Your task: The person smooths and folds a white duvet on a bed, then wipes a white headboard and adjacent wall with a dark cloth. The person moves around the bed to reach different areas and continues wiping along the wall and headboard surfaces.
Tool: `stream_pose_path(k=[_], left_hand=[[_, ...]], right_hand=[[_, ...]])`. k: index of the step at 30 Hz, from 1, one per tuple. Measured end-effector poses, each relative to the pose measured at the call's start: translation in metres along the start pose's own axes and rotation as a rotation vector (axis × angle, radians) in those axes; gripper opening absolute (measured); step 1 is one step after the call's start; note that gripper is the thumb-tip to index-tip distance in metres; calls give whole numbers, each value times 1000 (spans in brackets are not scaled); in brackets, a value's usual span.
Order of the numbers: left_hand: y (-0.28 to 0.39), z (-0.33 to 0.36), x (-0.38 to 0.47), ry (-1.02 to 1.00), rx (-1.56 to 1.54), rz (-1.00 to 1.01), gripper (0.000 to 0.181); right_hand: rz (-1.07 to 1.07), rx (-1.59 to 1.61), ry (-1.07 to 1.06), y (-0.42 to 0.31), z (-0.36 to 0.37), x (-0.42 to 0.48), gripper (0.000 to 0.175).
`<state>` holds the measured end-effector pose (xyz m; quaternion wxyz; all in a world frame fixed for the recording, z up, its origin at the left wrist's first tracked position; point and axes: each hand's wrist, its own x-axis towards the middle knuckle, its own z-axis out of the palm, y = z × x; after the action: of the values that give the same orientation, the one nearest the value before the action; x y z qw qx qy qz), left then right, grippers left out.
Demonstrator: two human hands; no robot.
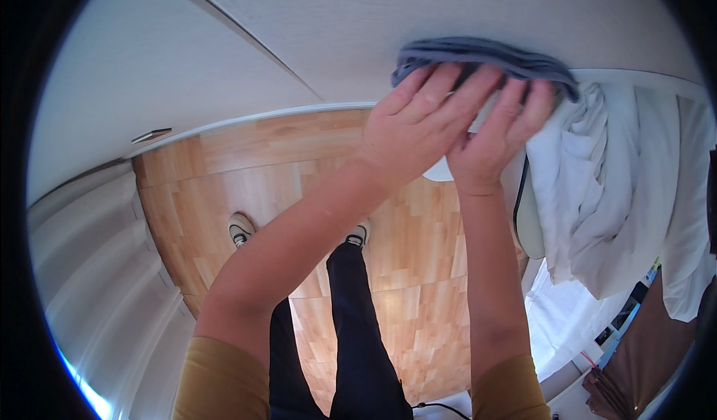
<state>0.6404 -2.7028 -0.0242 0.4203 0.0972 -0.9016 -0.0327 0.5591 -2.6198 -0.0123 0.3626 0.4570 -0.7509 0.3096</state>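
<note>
A folded blue-grey cloth point(487, 53) lies against a large white panel point(347, 22), near the panel's right end. My left hand point(423, 114) reaches across to the right, its fingertips tucked at the near side of the cloth. Beside it and partly behind it, my right hand point(496, 134) has its fingers on the right part of the same cloth. Both hands touch each other and hold the cloth to the panel. The fingertips are hidden by its folds.
White fabric point(605, 196) hangs in folds close to my right hand. A pale curtain point(106, 285) stands at the left, and a small handle point(152, 135) sits low on the panel. My shoes point(241, 228) rest on the wood-look floor point(414, 240). Brown fabric point(633, 336) is at lower right.
</note>
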Motion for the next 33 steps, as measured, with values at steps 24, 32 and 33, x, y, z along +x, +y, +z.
stream_pose_path(k=[24,32,33], left_hand=[[-43,-16,-29,179,18,-164,32],[-91,-21,-142,-187,-29,-482,68],[-99,-24,-148,-162,-46,-502,72]], right_hand=[[-274,25,-10,-36,32,18,34],[-543,-90,-367,-83,91,-56,33],[-573,-68,-352,-95,99,-54,34]])
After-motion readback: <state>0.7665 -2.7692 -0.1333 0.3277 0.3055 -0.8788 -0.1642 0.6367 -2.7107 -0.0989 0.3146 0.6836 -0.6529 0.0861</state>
